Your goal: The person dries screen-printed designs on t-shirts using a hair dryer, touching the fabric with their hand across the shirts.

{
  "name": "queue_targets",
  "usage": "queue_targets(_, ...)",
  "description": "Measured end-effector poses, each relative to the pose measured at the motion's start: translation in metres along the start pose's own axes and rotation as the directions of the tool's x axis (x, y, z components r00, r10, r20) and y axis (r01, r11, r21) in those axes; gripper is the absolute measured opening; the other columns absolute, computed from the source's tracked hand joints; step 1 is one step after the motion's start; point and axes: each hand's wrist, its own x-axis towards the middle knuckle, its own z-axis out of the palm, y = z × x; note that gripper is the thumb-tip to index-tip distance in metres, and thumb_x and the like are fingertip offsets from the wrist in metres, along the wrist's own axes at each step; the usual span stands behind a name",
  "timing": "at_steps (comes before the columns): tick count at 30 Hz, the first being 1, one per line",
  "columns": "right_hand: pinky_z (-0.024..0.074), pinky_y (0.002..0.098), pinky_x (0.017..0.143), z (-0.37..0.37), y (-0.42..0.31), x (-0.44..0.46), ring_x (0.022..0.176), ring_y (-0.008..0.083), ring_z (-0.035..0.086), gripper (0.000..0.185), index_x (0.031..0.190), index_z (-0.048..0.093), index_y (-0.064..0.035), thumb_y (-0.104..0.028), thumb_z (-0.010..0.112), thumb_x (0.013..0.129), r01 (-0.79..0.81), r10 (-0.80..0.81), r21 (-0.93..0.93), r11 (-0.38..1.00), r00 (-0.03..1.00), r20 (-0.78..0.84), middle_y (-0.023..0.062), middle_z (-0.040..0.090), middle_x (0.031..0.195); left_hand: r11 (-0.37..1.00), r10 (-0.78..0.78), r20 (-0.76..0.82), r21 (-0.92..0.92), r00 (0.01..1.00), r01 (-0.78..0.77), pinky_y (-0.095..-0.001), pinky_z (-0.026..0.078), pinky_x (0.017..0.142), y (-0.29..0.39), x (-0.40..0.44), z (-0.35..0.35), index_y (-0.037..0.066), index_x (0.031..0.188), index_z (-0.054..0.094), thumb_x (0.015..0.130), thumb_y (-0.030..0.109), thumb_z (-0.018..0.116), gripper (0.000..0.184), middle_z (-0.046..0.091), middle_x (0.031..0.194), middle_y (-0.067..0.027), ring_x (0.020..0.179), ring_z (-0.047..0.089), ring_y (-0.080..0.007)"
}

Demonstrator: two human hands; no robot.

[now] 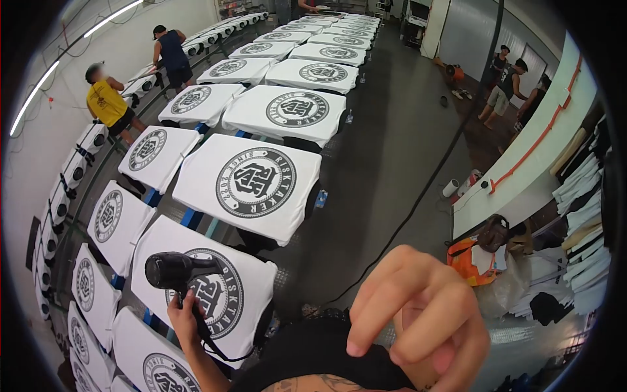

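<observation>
A black hair dryer [171, 269] is held by its handle in my left hand [188, 315], with its nozzle pointing right over a white shirt [160, 251] that bears a round dark print. A black cord hangs from the handle. My right hand [418, 313] is raised close to the camera, its fingers curled; whether anything is between them I cannot make out. Another printed white shirt [196, 166] lies flat on its board just beyond the dryer.
Rows of printed shirts on boards run into the distance. A black cable [418, 202] hangs down across the aisle [392, 130]. Two people stand at the left rack, several at the back right. An orange bag [462, 258] and hanging garments [581, 202] are on the right.
</observation>
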Motion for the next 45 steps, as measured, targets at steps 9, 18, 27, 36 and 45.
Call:
queue_targets(9, 0.0529, 0.0295, 0.064, 0.018, 0.004, 0.004, 0.081, 0.0259, 0.057, 0.023, 0.102, 0.076, -0.0234, -0.043, 0.069, 0.092, -0.015, 0.101, 0.306, 0.952, 0.958, -0.267, 0.0093, 0.052, 0.107, 1.000, 0.015, -0.001, 0.017, 1.000, -0.015, -0.0274, 0.044, 0.041, -0.004, 0.001, -0.004, 0.001, 0.093, 0.057, 0.096, 0.020, 0.067, 0.022, 0.057, 0.069, -0.0044, 0.050, 0.054, -0.0127)
queue_targets(18, 0.0505, 0.0354, 0.059, 0.017, -0.013, 0.000, 0.075, 0.0298, 0.054, 0.016, 0.099, 0.065, -0.0277, -0.024, 0.072, 0.085, -0.076, 0.151, 0.209, 0.975, 0.915, -0.374, 0.0078, 0.051, 0.108, 0.999, 0.017, -0.012, 0.042, 1.000, -0.016, -0.0268, 0.043, 0.041, 0.002, 0.000, 0.003, 0.004, 0.088, 0.056, 0.096, 0.022, 0.067, 0.023, 0.056, 0.068, -0.0033, 0.049, 0.053, -0.0121)
queue_targets(27, 0.0479, 0.0427, 0.052, 0.038, -0.039, 0.011, 0.064, 0.0338, 0.049, 0.037, 0.091, 0.055, -0.0352, -0.003, 0.071, 0.079, -0.336, 0.273, 0.084, 0.938, 0.571, -0.774, 0.0052, 0.051, 0.106, 0.998, -0.008, 0.006, 0.059, 1.000, 0.008, -0.0255, 0.043, 0.042, -0.006, 0.001, -0.003, 0.005, 0.088, 0.057, 0.096, 0.025, 0.067, 0.024, 0.056, 0.067, -0.0029, 0.048, 0.053, -0.0118)
queue_targets(36, 0.0476, 0.0406, 0.059, 0.018, -0.015, 0.001, 0.071, 0.0283, 0.053, 0.034, 0.085, 0.055, -0.0301, 0.000, 0.070, 0.082, -0.246, 0.326, 0.215, 0.945, 0.761, -0.560, 0.0018, 0.055, 0.103, 1.000, -0.012, 0.025, 0.007, 1.000, 0.011, -0.0259, 0.044, 0.042, -0.010, -0.003, -0.005, 0.003, 0.095, 0.057, 0.097, 0.019, 0.065, 0.018, 0.058, 0.072, -0.0035, 0.051, 0.054, -0.0112)
queue_targets(45, 0.0481, 0.0359, 0.070, -0.013, 0.001, -0.011, 0.082, 0.0201, 0.059, 0.024, 0.080, 0.059, -0.0213, -0.002, 0.071, 0.086, -0.171, 0.312, 0.377, 0.910, 0.882, -0.353, -0.0018, 0.062, 0.099, 0.999, 0.014, -0.060, 0.030, 0.998, -0.013, -0.0267, 0.044, 0.042, -0.007, -0.006, -0.005, 0.002, 0.093, 0.058, 0.097, 0.021, 0.065, 0.021, 0.058, 0.071, -0.0046, 0.050, 0.054, -0.0124)
